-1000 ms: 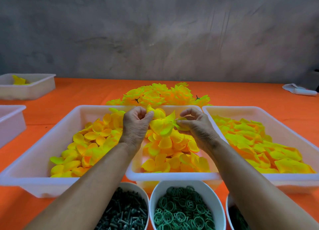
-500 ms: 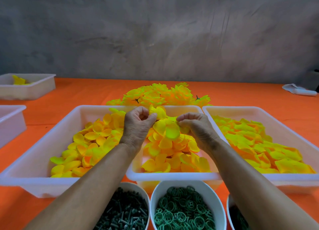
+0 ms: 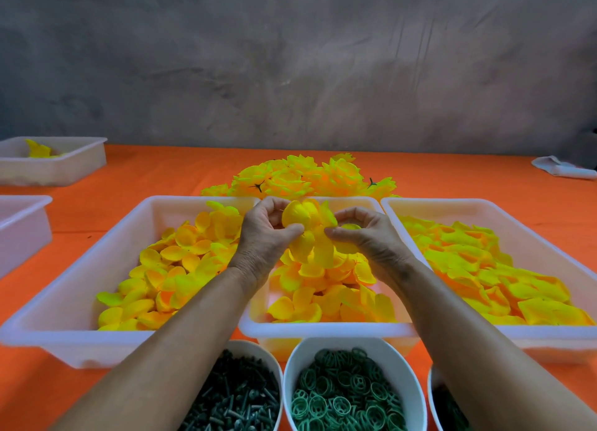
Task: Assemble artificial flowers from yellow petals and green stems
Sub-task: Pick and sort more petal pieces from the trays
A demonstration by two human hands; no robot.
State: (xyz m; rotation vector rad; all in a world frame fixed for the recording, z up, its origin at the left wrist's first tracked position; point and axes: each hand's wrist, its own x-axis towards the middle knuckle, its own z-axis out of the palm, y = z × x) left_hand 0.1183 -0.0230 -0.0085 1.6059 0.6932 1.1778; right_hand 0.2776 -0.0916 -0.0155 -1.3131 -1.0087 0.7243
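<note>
My left hand (image 3: pixel 262 236) and my right hand (image 3: pixel 368 236) meet above the middle white tray (image 3: pixel 326 329), both pinching a cluster of yellow petals (image 3: pixel 307 233) held between them. The cluster's top petals curl up by my left thumb, and lower petals hang down between the fingertips. Loose yellow-orange petals fill the middle tray, the left tray (image 3: pixel 77 288) and the right tray (image 3: pixel 555 333). A bowl of dark green stems (image 3: pixel 232 398) and a bowl of green rings (image 3: pixel 345 395) stand at the near edge. No stem is visible in the held cluster.
A heap of finished yellow flowers (image 3: pixel 307 178) lies behind the trays on the orange table (image 3: pixel 145 172). Two more white trays (image 3: pixel 51 160) (image 3: pixel 22 227) sit at the left. A white cloth (image 3: pixel 562 170) lies far right. A third bowl (image 3: pixel 442 401) shows partly under my right forearm.
Both hands have risen slightly toward the tray's back edge. The petal cluster between them has been turned and gathered, with a rounded petal now up by my left thumb.
</note>
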